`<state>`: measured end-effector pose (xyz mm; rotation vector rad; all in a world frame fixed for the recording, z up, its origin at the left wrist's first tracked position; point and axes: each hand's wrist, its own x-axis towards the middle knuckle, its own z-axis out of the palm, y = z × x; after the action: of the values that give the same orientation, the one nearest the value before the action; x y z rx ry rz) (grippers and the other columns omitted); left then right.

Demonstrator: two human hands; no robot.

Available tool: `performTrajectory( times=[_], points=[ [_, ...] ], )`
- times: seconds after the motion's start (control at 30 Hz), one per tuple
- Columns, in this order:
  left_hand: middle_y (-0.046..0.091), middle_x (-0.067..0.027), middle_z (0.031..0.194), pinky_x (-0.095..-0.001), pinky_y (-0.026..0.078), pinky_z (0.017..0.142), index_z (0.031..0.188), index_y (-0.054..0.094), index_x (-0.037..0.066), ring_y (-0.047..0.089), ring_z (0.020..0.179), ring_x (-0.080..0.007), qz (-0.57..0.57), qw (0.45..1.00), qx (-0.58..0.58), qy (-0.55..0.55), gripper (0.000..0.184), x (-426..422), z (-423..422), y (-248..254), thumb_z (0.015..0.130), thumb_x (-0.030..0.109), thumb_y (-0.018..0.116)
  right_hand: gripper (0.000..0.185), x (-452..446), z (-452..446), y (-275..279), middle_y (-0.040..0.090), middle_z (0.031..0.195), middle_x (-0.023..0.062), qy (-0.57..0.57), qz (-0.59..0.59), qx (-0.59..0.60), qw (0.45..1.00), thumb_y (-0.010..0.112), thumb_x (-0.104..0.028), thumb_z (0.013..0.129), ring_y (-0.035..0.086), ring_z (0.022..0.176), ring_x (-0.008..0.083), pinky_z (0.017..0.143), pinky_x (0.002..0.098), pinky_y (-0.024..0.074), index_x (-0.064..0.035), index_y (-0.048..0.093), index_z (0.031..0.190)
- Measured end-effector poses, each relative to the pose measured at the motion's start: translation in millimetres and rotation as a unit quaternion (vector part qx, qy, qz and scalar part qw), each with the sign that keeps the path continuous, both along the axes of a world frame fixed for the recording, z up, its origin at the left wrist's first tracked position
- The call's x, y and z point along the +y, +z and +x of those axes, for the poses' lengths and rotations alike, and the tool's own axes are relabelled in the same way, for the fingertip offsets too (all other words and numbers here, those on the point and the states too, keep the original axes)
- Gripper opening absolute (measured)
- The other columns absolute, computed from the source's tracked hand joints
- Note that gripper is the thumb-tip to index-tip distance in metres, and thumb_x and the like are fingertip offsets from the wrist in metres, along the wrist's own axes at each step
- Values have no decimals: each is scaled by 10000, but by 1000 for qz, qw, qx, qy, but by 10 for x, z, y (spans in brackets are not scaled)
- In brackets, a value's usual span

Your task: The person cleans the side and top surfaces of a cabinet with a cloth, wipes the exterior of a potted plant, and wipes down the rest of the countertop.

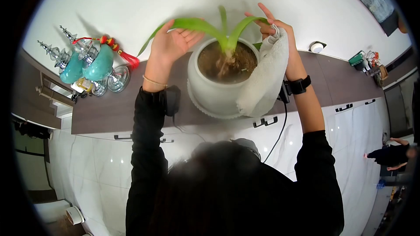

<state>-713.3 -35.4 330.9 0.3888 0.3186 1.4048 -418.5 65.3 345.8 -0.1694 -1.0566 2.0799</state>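
Observation:
A potted plant with long green leaves (194,23) grows from soil (240,63) in a white round pot (214,98). My left hand (173,46) is at the left leaf, palm towards me, fingers stretched out and the thumb by the leaf's edge. The leaf partly hides the fingertips. My right hand (282,27) is at the tip of the right leaf (245,24) with a white cloth (267,72) held in it. Its index finger points up and away, and the cloth drapes down over the pot's right side.
The pot stands on a brown-topped cabinet (315,78) against a white wall. Turquoise and silver ornaments (98,63) with a red tassel (129,59) stand left. A small white round object (316,47) sits right. A cable (280,137) hangs by my right wrist. Another person (389,155) is far right.

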Motion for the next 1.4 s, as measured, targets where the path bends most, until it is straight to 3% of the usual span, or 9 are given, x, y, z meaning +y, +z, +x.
performTrajectory(
  times=[0.13, 0.23, 0.57, 0.8, 0.83, 0.97, 1.1, 1.23, 1.4],
  points=[
    [349, -311, 1409, -481, 265, 1144, 1333, 315, -143, 355, 1330, -388, -20, 999, 30, 2, 534, 131, -30, -110, 1000, 273, 306, 698, -59, 23, -33, 295, 1450, 278, -14, -54, -39, 998, 489, -44, 846, 375, 544, 29, 471, 146, 374, -103, 219, 1487],
    [295, -329, 1430, -475, 265, 1145, 1355, 269, -153, 322, 1347, -395, -44, 998, 34, 8, 557, 61, -37, -128, 1002, 276, 303, 714, -72, 166, -7, 418, 1381, 276, 59, -62, -49, 995, 538, -71, 824, 413, 566, 33, 517, 156, 409, -93, 246, 1475],
    [244, -329, 1457, -457, 258, 1144, 1399, 174, -151, 280, 1372, -387, -82, 996, -40, -12, 608, -154, -249, -541, 1007, 299, 292, 733, 0, 461, -325, 427, 1341, 312, -57, -138, -59, 987, 528, -47, 840, 501, 598, 73, 581, 191, 476, -139, 204, 1491],
    [327, -285, 1432, -442, 316, 1101, 1429, 213, -72, 318, 1358, -350, -78, 979, 179, 56, 642, -671, -355, -945, 983, 351, 398, 745, 44, 923, -401, 406, 1359, 322, -28, -177, -63, 982, 508, -31, 831, 525, 600, 82, 539, 217, 496, -153, 188, 1493],
    [328, -279, 1431, -433, 317, 1096, 1437, 205, -60, 328, 1352, -342, -79, 962, 249, 79, 669, -760, -244, -998, 974, 365, 432, 616, -34, 929, -397, 456, 1338, 284, -38, -233, -72, 969, 513, -65, 855, 532, 588, 85, 520, 215, 492, -98, 296, 1430],
    [273, -228, 1473, -417, 299, 1099, 1478, 129, 2, 325, 1358, -295, -43, 829, 518, 204, 763, -977, 398, -1276, 933, 313, 564, 303, 70, 841, -713, 608, 1128, 220, -82, -146, -172, 971, 446, -112, 913, 514, 508, 62, 456, 195, 442, -8, 424, 1197],
    [154, -226, 1516, -420, 265, 1106, 1506, 40, 87, 194, 1413, -302, 43, 854, 466, 228, 828, -1249, 859, -1132, 918, 224, 607, 224, 509, 575, -853, 660, 985, 223, -77, -222, -150, 960, 465, -114, 893, 572, 525, 99, 415, 211, 438, -21, 456, 1096],
    [136, -239, 1521, -393, 228, 1120, 1508, 60, 96, 145, 1428, -302, -21, 852, 463, 243, 796, -1321, 802, -1219, 929, 249, 585, 127, 604, 552, -797, 660, 912, 205, -137, -131, -261, 947, 479, -75, 860, 605, 619, 132, 496, 231, 481, -10, 526, 959],
    [244, -215, 1490, -391, 238, 1110, 1502, 147, 107, 249, 1385, -280, -35, 802, 529, 277, 683, -1406, 748, -1231, 975, 401, 467, 265, 699, 796, -795, 621, 785, 123, -128, -176, -177, 960, 479, -54, 859, 630, 707, 125, 546, 222, 498, 47, 551, 1093]
  ],
)
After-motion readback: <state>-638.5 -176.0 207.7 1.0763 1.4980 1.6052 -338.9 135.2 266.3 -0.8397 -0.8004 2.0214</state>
